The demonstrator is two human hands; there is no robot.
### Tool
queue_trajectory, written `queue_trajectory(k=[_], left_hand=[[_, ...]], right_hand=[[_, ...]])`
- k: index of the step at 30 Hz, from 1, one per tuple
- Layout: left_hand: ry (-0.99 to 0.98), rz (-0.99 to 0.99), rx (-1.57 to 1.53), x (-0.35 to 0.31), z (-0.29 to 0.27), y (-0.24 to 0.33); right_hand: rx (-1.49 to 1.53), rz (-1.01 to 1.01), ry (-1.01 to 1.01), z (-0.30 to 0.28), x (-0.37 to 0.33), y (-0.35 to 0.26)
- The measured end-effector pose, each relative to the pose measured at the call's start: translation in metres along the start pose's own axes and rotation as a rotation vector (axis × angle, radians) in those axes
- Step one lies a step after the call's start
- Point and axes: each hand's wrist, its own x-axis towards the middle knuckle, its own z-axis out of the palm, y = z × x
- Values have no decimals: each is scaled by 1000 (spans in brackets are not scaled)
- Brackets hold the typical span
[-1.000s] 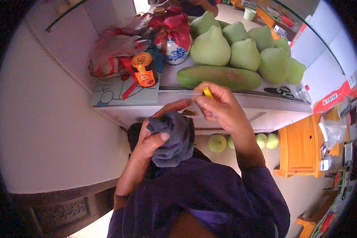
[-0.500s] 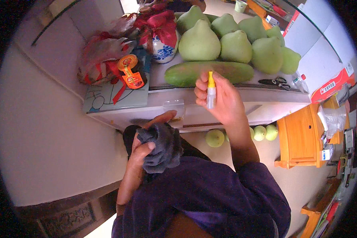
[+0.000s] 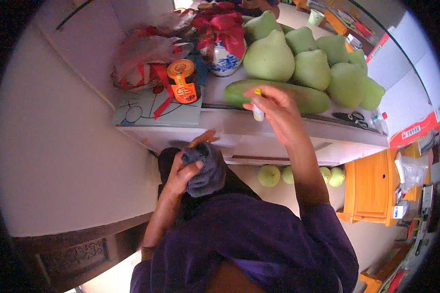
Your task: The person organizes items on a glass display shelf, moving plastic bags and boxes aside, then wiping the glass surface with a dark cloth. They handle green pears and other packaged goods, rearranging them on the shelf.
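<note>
My left hand (image 3: 181, 179) is closed on a bunched dark grey cloth (image 3: 209, 178), held low in front of the shelf edge. Between the fingers and thumb of my right hand (image 3: 281, 110) is a small pale dropper bottle (image 3: 258, 114) with a yellow tip pointing up. My fingers hide part of this bottle. Behind the right hand lies a long green melon (image 3: 305, 98) along the shelf front. Several pear-shaped green pomelos (image 3: 269, 57) are heaped just beyond it.
On the shelf's left stand a dark jar with an orange label (image 3: 184, 90), crumpled plastic with red ribbon (image 3: 142, 61) and a blue-white vase (image 3: 225, 61). Black scissors (image 3: 352, 117) lie at the right. Below are more pomelos (image 3: 269, 176) and a wooden cabinet (image 3: 371, 188).
My view has shifted, so the shelf things sit farther right. The right hand has turned, and its fingers now cover more of the bottle. The left hand still grips the cloth.
</note>
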Motion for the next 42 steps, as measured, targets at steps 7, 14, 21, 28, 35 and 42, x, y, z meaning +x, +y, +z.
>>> queue_trajectory(k=[7,14,21,28,35,42], left_hand=[[183,8,60,6,-25,25],[513,-91,-130,8,-29,28],[388,27,165,20,-53,1],[357,149,1095,27,-72,-9],[457,-12,1278,29,-59,11],[469,-46,1106,23,-65,14]], right_hand=[[-512,-155,-256,31,77,19],[-757,-345,-111,66,85,51],[-630,-430,231,90,66,112],[-856,-268,169,87,62,111],[-1073,-238,139,90,59,108],[-924,-328,226,85,56,122]])
